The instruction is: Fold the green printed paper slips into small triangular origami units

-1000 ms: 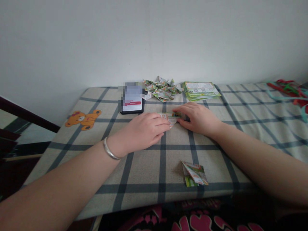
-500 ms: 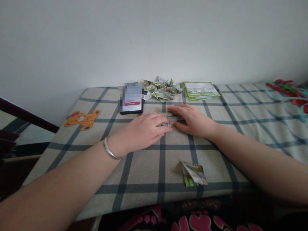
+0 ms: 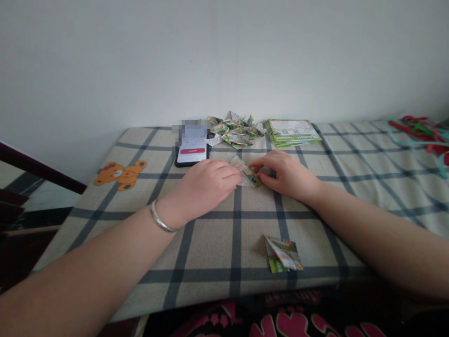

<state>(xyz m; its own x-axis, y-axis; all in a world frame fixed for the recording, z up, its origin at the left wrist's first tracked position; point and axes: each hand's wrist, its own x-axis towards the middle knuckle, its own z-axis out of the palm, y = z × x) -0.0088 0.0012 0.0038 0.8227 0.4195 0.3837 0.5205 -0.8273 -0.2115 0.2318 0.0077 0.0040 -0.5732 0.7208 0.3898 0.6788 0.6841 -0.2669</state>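
Between my hands, low over the checked tablecloth, is a small folded piece of printed paper (image 3: pixel 249 174), green, white and orange. My left hand (image 3: pixel 213 185), with a silver bangle on its wrist, has its fingers closed on the paper's left side and hides part of it. My right hand (image 3: pixel 282 174) pinches the right edge between thumb and fingers. Nearer the front edge lies another folded paper piece (image 3: pixel 284 253), with a flap standing up. Behind my hands sits a pile of folded paper triangles (image 3: pixel 236 131), and right of it a stack of printed leaflets (image 3: pixel 293 132).
A phone (image 3: pixel 192 152) with a lit screen rests left of the pile. An orange bear picture (image 3: pixel 121 175) is at the left on the tablecloth (image 3: pixel 203 248). Red, green and light-blue items (image 3: pixel 421 133) lie far right. A wall (image 3: pixel 224 56) stands behind the table.
The paper between my hands has turned and more of its surface shows. My left fingers have drawn back slightly left, and my right hand has shifted a little. The other papers stay put.
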